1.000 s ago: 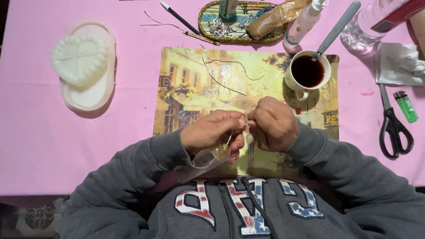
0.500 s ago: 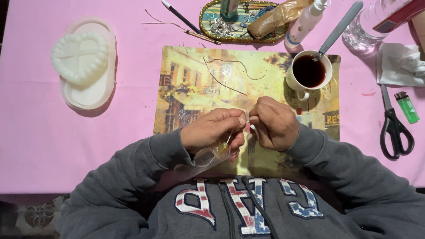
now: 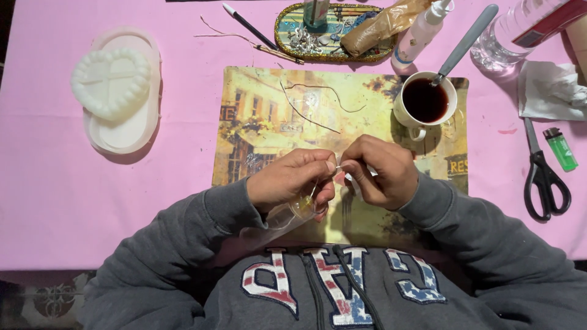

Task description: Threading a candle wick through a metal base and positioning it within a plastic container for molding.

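A thin pale thread [image 3: 338,164] is pinched between both hands above the near edge of the printed placemat [image 3: 257,116], close to the table's near edge. Left hand [image 3: 293,180]: fingers closed on the thread, with a small clear plastic bag [image 3: 287,214] tucked under the palm. Right hand [image 3: 379,171]: fingertips closed on the thread's other end. Loose thread strands [image 3: 312,107] lie mid-placemat. A cup of dark liquid [image 3: 425,101] with a spoon sits at the placemat's far right corner. Scissors [image 3: 544,177] and a green lighter [image 3: 561,148] lie near the right edge; a white heart-shaped mould [image 3: 113,82] near the left edge.
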